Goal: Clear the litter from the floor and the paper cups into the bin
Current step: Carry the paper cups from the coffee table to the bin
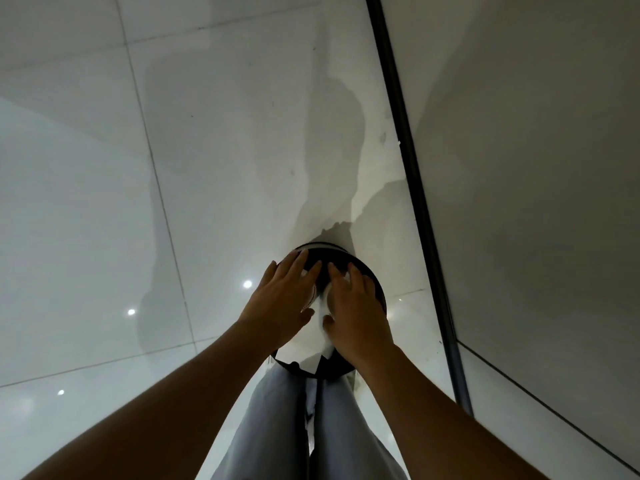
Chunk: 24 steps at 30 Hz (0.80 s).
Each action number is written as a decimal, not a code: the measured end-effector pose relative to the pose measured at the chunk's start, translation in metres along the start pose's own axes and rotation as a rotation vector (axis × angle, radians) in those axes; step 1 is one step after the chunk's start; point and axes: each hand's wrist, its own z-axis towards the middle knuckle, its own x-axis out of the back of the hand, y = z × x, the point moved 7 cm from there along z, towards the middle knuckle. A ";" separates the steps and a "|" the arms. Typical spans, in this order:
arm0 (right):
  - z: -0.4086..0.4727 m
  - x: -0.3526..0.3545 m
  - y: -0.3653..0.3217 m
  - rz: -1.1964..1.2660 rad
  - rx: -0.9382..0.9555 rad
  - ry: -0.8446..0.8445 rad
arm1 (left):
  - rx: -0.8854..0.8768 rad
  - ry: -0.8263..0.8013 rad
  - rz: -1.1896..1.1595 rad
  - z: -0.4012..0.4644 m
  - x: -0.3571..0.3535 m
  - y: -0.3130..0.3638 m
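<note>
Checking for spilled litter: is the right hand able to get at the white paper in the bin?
Probably yes: the right hand already lies over the white paper at the bin mouth, nothing between them.

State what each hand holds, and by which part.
Neither grips anything. The left hand and right hand lie flat, fingers straight, on white paper over the black bin.

Round black bin (375, 284) on pale tiled floor (86, 220), left of wall (536, 168), white paper (323, 327) inside under left hand (280, 303) and right hand (356, 317)

Probably an office corridor (glossy floor tiles (86, 220), plain wall (536, 150)).
</note>
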 end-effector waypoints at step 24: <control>-0.262 0.219 -0.252 -0.266 0.437 0.033 | 0.540 0.220 -0.190 -0.344 0.251 0.011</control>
